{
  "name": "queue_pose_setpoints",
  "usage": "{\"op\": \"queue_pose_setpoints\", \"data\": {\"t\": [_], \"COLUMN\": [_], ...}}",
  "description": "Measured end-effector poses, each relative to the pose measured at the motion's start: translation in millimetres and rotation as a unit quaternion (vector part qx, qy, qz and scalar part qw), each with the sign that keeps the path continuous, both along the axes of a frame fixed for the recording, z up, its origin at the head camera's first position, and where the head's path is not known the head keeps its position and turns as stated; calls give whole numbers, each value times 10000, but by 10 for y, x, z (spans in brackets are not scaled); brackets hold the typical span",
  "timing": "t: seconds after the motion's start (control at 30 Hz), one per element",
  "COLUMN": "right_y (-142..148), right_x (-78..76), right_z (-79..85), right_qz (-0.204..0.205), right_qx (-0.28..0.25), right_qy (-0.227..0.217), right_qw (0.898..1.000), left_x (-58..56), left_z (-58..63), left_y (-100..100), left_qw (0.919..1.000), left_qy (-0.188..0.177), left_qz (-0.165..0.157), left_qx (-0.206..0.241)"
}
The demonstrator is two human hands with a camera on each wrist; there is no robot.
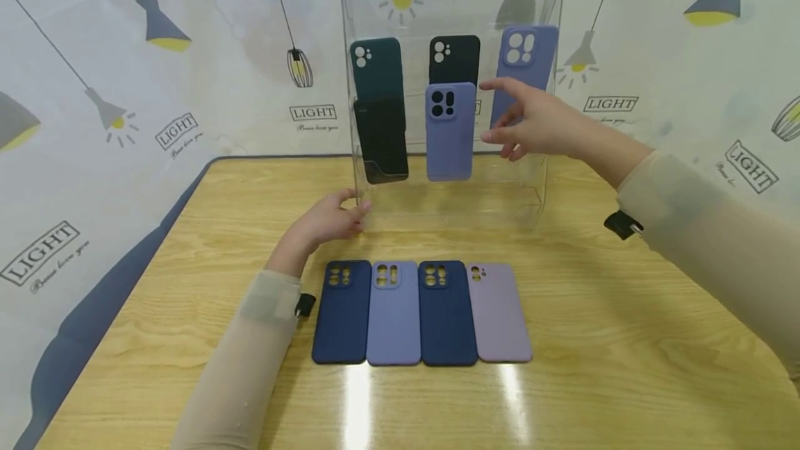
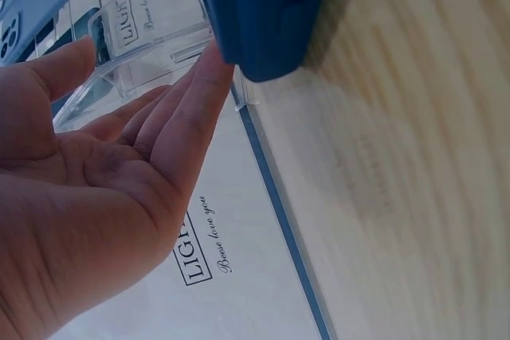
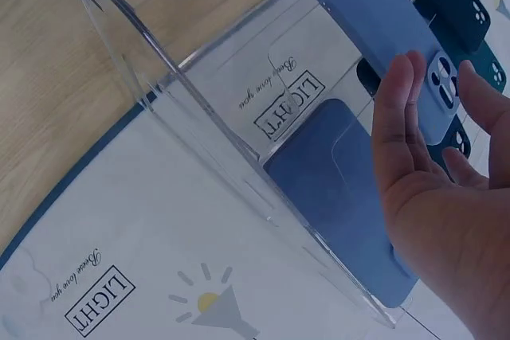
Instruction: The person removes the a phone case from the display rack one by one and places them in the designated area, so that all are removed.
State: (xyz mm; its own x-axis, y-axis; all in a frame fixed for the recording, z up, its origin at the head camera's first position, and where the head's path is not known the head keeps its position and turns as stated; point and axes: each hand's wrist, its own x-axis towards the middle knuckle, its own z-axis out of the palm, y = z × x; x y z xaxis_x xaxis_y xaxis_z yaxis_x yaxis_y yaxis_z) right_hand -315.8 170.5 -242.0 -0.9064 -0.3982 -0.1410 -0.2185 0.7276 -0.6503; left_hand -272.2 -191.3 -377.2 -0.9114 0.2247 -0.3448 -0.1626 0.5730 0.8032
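Note:
A clear acrylic display stand [image 1: 387,210] holds upright phone cases. My right hand [image 1: 531,120] is raised beside a lavender phone case [image 1: 450,141] in the stand's front middle, thumb and index finger apart with a small gap to the case. In the right wrist view this hand [image 3: 446,173] shows extended fingers overlapping the view of that case [image 3: 382,21]. My left hand [image 1: 328,219] is at the stand's lower left edge, its fingertips at the clear plastic. The left wrist view shows the hand [image 2: 119,141] with fairly straight fingers and the thumb apart, gripping nothing.
Behind stand a teal case [image 1: 378,68], a black case [image 1: 454,57] and another lavender case [image 1: 531,71]; a dark case [image 1: 382,144] is front left. On the wooden table [image 1: 625,367] lie two navy cases [image 1: 340,325] [image 1: 446,325], a lavender one [image 1: 394,325] and a pink one [image 1: 503,325].

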Motion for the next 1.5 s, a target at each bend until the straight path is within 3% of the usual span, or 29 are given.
{"op": "queue_pose_setpoints", "data": {"t": [0.23,0.47,0.67,0.77,1.03,1.23,1.5], "right_y": [-159,-278,-291,-277,-218,-206,-214], "right_x": [-186,-183,-134,-112,-95,-104,-104], "right_z": [32,23,-112,-223,-486,-580,-659], "right_qz": [-29,-243,-300,-331,-274,-304,-367], "right_qx": [-48,-124,24,-217,-804,-870,-938], "right_qy": [-88,-190,428,740,1067,1490,1565], "right_qw": [9999,9994,9986,9965,9906,9845,9825], "left_x": [33,15,-10,-16,-11,-7,-7], "left_z": [3,7,-9,-11,-2,23,-6], "left_y": [-42,-16,0,-7,-11,-1,-2], "left_qw": [10000,10000,10000,10000,10000,9999,9997], "left_qy": [-16,18,-44,-7,-11,-30,-115], "left_qz": [10,10,22,28,53,52,33], "left_qx": [26,15,84,62,19,94,202]}}
